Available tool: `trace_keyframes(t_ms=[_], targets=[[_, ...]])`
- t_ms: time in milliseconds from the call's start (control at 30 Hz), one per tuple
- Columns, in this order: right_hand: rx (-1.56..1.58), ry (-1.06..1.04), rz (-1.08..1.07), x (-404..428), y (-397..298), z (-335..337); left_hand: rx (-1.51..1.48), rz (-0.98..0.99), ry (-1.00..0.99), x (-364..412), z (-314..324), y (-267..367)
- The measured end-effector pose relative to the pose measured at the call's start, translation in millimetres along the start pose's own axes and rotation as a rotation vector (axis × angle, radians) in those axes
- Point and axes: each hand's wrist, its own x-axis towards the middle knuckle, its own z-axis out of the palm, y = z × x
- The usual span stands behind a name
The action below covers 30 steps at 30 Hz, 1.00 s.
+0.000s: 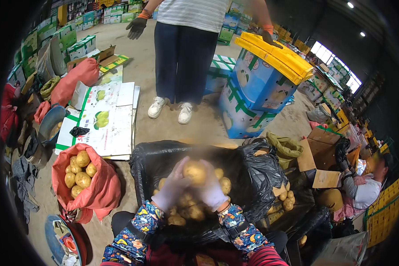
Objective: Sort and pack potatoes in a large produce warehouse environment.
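Note:
Between my two gloved hands is a large yellow potato, lifted over a box lined with black plastic film. My left hand, in a pale glove, grips it from the left side. On the other side my right hand, gloved the same, presses against it. Both hands look slightly blurred. Below them several potatoes lie in the lined box, partly hidden by my hands and sleeves. A few more potatoes rest beyond my right hand.
At left stands an open red sack of potatoes, with a blue basin nearer me. Flattened cartons lie beyond. A person stands ahead, one hand on yellow crates atop stacked cartons. Another person sits at right.

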Motion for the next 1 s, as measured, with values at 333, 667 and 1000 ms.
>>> trace_keyframes(t_ms=[333,667,1000], targets=[[-0.032,-0.045,-0.004,-8.7,-0.5,-7.4,-0.206,-0.023,0.024,9.9,0.1,-10.3],[-0.062,-0.159,0.077,-2.7,-16.7,-33.3,-0.140,0.033,-0.165,-1.7,-7.5,15.1],[0.146,-0.051,-0.050,-12.2,-23.9,-31.9,-0.643,-0.228,-0.129,-3.8,9.0,23.9]])
